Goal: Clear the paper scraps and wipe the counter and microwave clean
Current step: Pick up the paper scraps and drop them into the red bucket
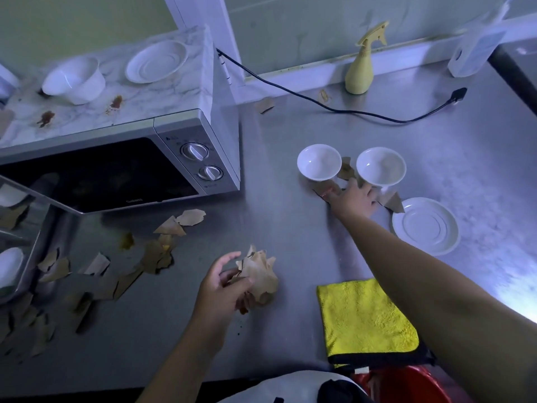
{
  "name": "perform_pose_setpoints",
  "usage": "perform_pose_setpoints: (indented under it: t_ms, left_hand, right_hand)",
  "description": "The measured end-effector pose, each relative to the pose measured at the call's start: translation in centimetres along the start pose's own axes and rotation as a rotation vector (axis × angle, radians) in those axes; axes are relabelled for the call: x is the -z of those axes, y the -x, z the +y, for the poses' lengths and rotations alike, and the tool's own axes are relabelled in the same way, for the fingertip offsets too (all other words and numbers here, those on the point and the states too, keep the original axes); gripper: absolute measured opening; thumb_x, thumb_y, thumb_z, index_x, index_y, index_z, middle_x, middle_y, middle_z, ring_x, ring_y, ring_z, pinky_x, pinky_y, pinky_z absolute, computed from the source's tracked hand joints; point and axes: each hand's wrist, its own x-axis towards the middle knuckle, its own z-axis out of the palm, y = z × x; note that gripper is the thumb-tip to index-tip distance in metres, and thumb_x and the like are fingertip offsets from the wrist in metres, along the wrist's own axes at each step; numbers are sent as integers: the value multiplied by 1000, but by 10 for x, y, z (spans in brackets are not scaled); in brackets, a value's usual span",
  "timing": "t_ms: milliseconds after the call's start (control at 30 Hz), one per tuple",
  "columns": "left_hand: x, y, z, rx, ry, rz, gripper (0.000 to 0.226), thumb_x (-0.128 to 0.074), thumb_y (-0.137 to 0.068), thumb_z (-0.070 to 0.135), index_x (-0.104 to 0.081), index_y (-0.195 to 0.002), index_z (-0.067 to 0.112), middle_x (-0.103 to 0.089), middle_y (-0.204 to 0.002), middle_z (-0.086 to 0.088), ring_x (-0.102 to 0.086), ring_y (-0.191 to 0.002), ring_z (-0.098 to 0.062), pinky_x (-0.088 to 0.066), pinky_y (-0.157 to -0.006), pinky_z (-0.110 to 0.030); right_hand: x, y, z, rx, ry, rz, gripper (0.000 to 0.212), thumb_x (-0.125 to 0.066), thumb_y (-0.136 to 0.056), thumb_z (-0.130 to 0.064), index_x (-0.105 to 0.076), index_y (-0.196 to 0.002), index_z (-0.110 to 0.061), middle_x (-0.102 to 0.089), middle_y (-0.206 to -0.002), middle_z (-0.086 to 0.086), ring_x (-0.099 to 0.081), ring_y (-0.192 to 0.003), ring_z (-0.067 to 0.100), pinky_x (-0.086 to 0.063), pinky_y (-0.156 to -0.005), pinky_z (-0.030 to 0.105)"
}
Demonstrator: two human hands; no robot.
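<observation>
Table lying bare between microwave and bowls; yellow cloth sitting at near edge. Left hand gripping paper wad. Right hand reaching, fingers flat on scraps between bowls. Loose scraps lying below microwave.

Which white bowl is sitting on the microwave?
The white ceramic bowl on the marbled microwave top; the two bowls by the right hand stand on the steel counter.

A blurred bottle runs off the upper right, a red bucket is cropped at the bottom edge, and dial markings on the microwave are too small to read.
</observation>
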Motion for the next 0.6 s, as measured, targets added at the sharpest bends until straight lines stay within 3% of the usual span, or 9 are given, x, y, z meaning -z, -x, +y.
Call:
perform_pose_setpoints:
  t_ms: [167,233,333,467,533,600]
  left_hand:
    - [7,2,-3,18,38,18,48,-62,-87,-11,-63,-117,27,-75,-99,-8,-70,-82,-26,-55,-66,-39]
    - [10,2,-5,22,39,24,49,-63,-86,-11,-64,-117,27,-75,-100,-8,-71,-83,-26,-55,-68,-41]
    - [12,2,-9,32,34,15,49,-63,-87,-9,-63,-119,27,-75,-102,-7,-72,-88,-28,-56,-73,-43]
    - [14,1,-11,36,29,-19,48,-63,-88,-8,-61,-120,28,-75,-103,-6,-73,-92,-29,-56,-78,-45]
    - [14,-2,-10,33,38,-34,48,-64,-87,-9,-61,-120,26,-76,-102,-6,-74,-89,-28,-57,-78,-46]
    - [13,-6,-7,31,56,-47,47,-64,-86,-10,-62,-117,25,-76,-100,-5,-75,-83,-24,-57,-74,-43]
  right_hand:
    - [-11,-3,0,22,-9,29,25,-60,-91,-28,-59,-114,-17,-44,-130,12,-37,-125,35,-37,-98,40]
    - [-14,1,5,49,-73,-19,24,-60,-91,-21,-59,-115,-15,-45,-127,14,-38,-122,36,-41,-93,38]
    - [-16,15,16,91,-142,-89,22,-63,-90,-20,-62,-112,-15,-48,-121,15,-41,-117,35,-35,-81,32]
    - [-15,43,35,193,-141,-136,29,-68,-80,-9,-68,-108,-12,-57,-113,18,-52,-106,39,-37,-80,31]
    - [-14,59,41,215,-136,-121,16,-68,-79,-9,-70,-96,-9,-65,-98,19,-58,-95,38,-42,-74,35]
    - [-12,76,45,213,-136,-91,7,-68,-80,-9,-66,-76,-4,-63,-76,18,-61,-81,37,-37,-61,35]
